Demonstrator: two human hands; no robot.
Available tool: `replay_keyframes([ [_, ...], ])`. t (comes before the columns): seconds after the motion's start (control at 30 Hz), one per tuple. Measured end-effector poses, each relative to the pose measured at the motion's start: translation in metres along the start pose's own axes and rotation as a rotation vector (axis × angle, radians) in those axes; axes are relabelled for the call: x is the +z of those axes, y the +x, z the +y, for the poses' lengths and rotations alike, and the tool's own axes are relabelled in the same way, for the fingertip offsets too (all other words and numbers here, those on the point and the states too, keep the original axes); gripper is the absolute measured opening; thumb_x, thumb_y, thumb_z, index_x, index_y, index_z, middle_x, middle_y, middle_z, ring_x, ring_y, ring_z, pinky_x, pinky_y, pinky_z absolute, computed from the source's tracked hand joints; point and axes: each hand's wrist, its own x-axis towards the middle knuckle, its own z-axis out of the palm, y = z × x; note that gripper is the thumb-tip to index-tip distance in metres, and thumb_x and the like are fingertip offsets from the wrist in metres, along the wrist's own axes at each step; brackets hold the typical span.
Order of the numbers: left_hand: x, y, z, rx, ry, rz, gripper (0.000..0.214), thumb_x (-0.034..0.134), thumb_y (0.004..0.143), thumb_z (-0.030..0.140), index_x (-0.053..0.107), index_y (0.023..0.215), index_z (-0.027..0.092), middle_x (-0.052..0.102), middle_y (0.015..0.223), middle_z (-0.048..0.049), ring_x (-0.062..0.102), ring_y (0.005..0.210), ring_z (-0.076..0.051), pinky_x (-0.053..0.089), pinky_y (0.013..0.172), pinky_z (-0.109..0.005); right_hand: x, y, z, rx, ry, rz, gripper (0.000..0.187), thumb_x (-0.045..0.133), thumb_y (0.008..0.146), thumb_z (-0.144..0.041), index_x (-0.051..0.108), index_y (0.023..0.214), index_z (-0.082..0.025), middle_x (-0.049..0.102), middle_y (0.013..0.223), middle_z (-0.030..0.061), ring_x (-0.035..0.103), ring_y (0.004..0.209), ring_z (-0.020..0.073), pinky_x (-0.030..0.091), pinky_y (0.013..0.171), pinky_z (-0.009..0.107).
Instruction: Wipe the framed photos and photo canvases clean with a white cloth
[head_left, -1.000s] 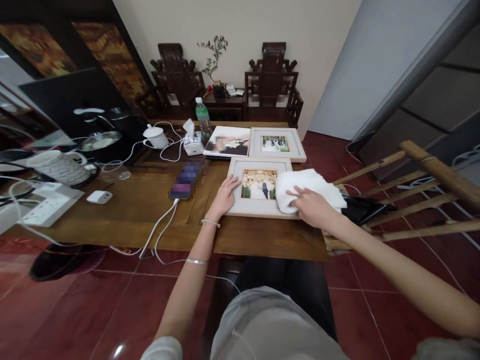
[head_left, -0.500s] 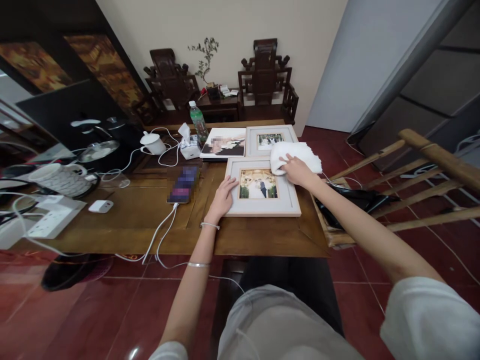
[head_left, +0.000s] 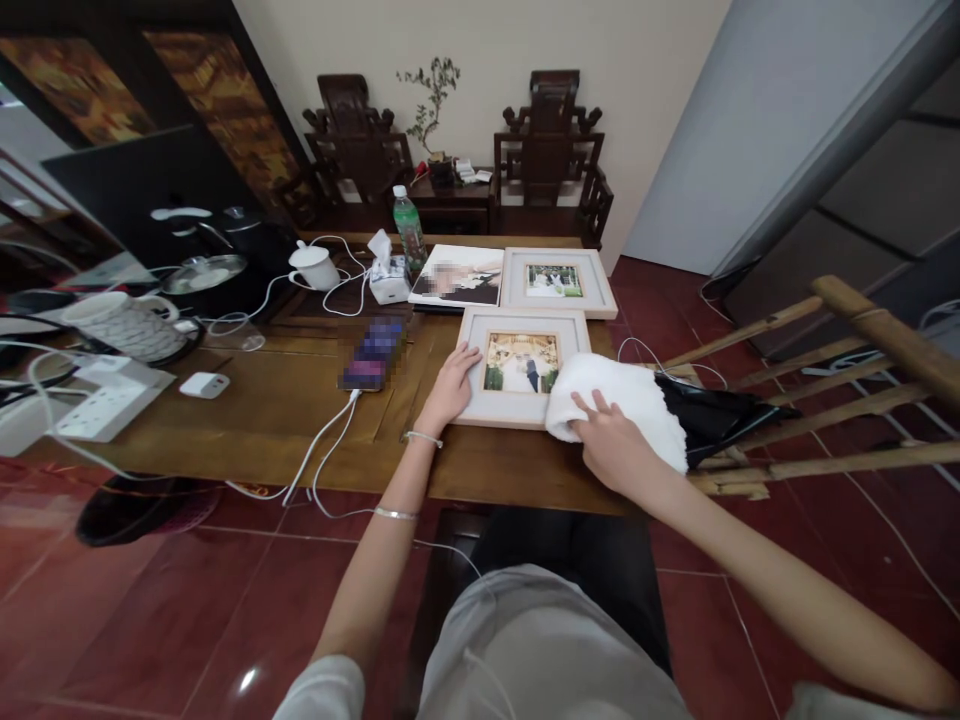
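A light wooden picture frame (head_left: 495, 412) with a wedding photo lies flat near the table's front edge. My left hand (head_left: 452, 383) rests on its left side, fingers stretched out over the border. In my right hand (head_left: 611, 440) is a folded white towel (head_left: 637, 400), pressed on the frame's lower right corner and hanging over its edge; the towel hides that corner. Just behind lie a second picture frame (head_left: 600, 285) and a photo album (head_left: 461, 275) with a couple on its cover.
Left of the frame a phone (head_left: 373, 355) lies on the wooden table (head_left: 337, 455), plugged into a white cable. Behind are a tissue box (head_left: 390, 280), a green bottle (head_left: 409, 225) and a lidded cup (head_left: 315, 268). A bamboo chair (head_left: 810, 370) stands at the right.
My right hand has moved the towel from the frame's upper right corner down to the lower right. My left hand stays on the left side. The view has shifted slightly.
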Motion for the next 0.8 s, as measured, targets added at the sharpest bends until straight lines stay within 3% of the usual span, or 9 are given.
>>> replay_keyframes([
  [0.27, -0.003, 0.001, -0.006, -0.026, -0.027, -0.028, 0.047, 0.038, 0.082, 0.000, 0.063, 0.118, 0.016, 0.060, 0.131, -0.0096, 0.042, 0.136, -0.023, 0.031, 0.116, -0.050, -0.008, 0.054, -0.073, -0.142, 0.146, 0.184, 0.034, 0.045, 0.085, -0.015, 0.072, 0.105, -0.014, 0.047, 0.142, 0.0185, 0.042, 0.128, 0.0407, 0.038, 0.098, 0.058],
  [0.37, -0.005, 0.001, -0.005, -0.035, -0.035, -0.041, 0.044, 0.039, 0.084, 0.002, 0.063, 0.117, 0.018, 0.061, 0.131, -0.0084, 0.042, 0.135, -0.023, 0.032, 0.115, -0.051, -0.004, 0.063, -0.084, -0.194, 0.148, 0.252, 0.033, 0.044, 0.088, -0.016, 0.073, 0.103, -0.013, 0.048, 0.142, 0.0183, 0.042, 0.129, 0.0400, 0.036, 0.101, 0.058],
  [0.47, -0.005, 0.000, -0.003, -0.006, -0.022, -0.033, 0.046, 0.039, 0.083, 0.001, 0.063, 0.118, 0.018, 0.060, 0.132, -0.0082, 0.041, 0.136, -0.023, 0.031, 0.115, -0.052, 0.003, 0.052, -0.072, -0.198, 0.106, 0.247, 0.034, 0.043, 0.089, -0.013, 0.074, 0.102, -0.013, 0.046, 0.144, 0.0163, 0.040, 0.132, 0.0387, 0.034, 0.104, 0.056],
  [0.67, 0.000, -0.001, -0.001, 0.006, -0.016, -0.004, 0.046, 0.039, 0.082, 0.001, 0.063, 0.118, 0.017, 0.061, 0.131, -0.0089, 0.042, 0.136, -0.023, 0.032, 0.115, -0.051, 0.012, -0.005, -0.006, -0.060, -0.017, 0.187, 0.034, 0.050, 0.079, -0.002, 0.076, 0.098, -0.013, 0.049, 0.142, 0.0143, 0.042, 0.133, 0.0352, 0.037, 0.106, 0.049],
  [0.8, 0.001, 0.000, 0.000, -0.001, -0.019, -0.005, 0.048, 0.039, 0.081, 0.000, 0.063, 0.119, 0.017, 0.059, 0.132, -0.0090, 0.040, 0.137, -0.023, 0.031, 0.115, -0.052, 0.011, -0.021, 0.023, -0.041, -0.046, 0.159, 0.038, 0.050, 0.072, 0.002, 0.076, 0.095, -0.013, 0.050, 0.142, 0.0134, 0.041, 0.133, 0.0341, 0.038, 0.106, 0.048],
])
